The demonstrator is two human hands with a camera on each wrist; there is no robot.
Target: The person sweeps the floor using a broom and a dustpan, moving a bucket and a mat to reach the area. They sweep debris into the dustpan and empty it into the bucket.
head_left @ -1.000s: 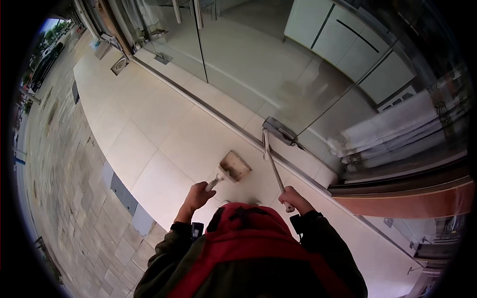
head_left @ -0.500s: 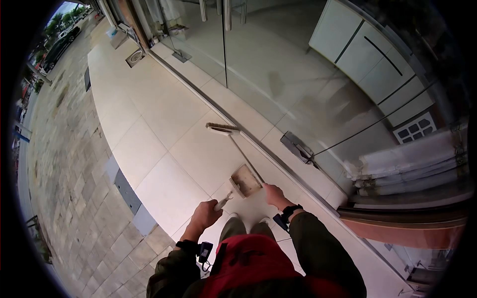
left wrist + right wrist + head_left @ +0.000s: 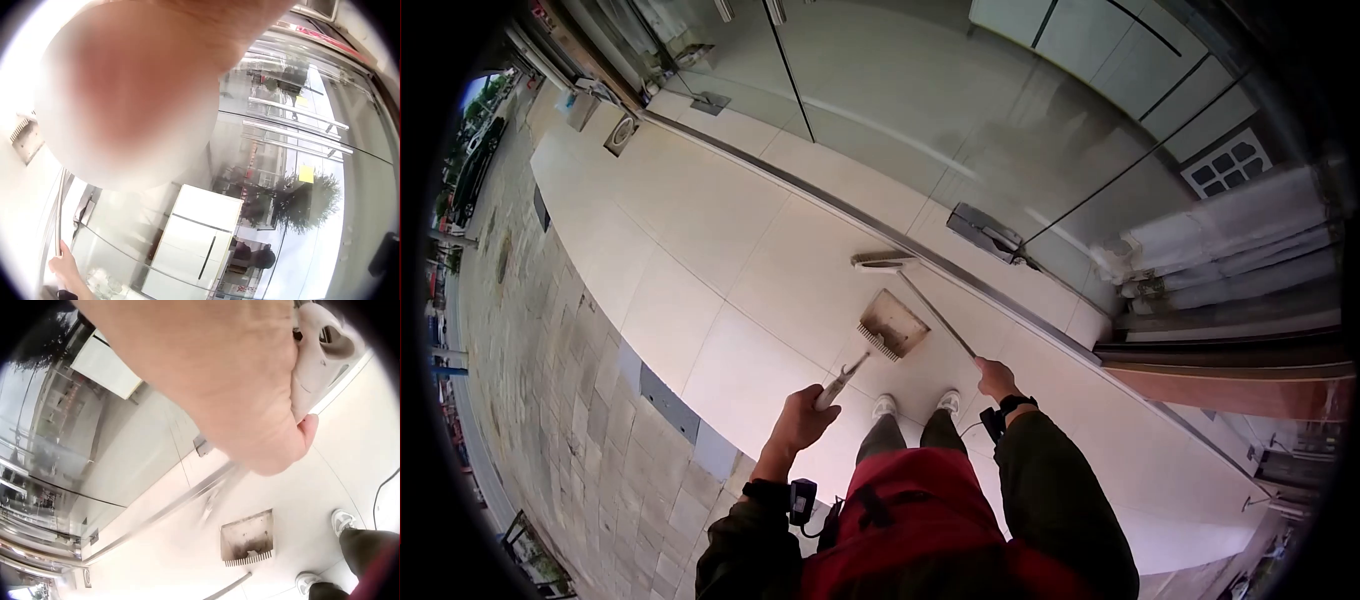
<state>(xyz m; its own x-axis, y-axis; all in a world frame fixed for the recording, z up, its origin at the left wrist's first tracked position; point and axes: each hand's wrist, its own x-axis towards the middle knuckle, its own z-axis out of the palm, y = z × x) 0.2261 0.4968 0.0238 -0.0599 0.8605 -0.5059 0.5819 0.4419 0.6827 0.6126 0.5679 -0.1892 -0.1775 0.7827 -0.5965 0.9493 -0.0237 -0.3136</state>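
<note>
My left hand [image 3: 802, 418] grips the pale end of a long-handled dustpan's handle [image 3: 840, 380]. The dustpan [image 3: 893, 325], with a toothed edge and dark dirt inside, sits on the tiles ahead of my feet. In my right hand [image 3: 997, 379] is the stick [image 3: 940, 318] of a broom, whose head [image 3: 882, 263] lies just beyond the dustpan, close to the door track. Close up in the right wrist view, my fingers wrap round the stick's holed grip end [image 3: 312, 369]. My left hand [image 3: 131, 94] blurs across the left wrist view, hiding its grip there.
A glass door front [image 3: 880, 150] stands on a metal track [image 3: 800, 190] along the far side, with a metal floor clip [image 3: 985, 232] near the broom. My shoes [image 3: 884, 405] are just behind the dustpan. Stone paving [image 3: 590, 370] borders the tiles on the left.
The broom head has swung from the floor clip out to the left, then back nearer the dustpan. My left hand keeps its hold on the dustpan handle. The head view has shifted.
</note>
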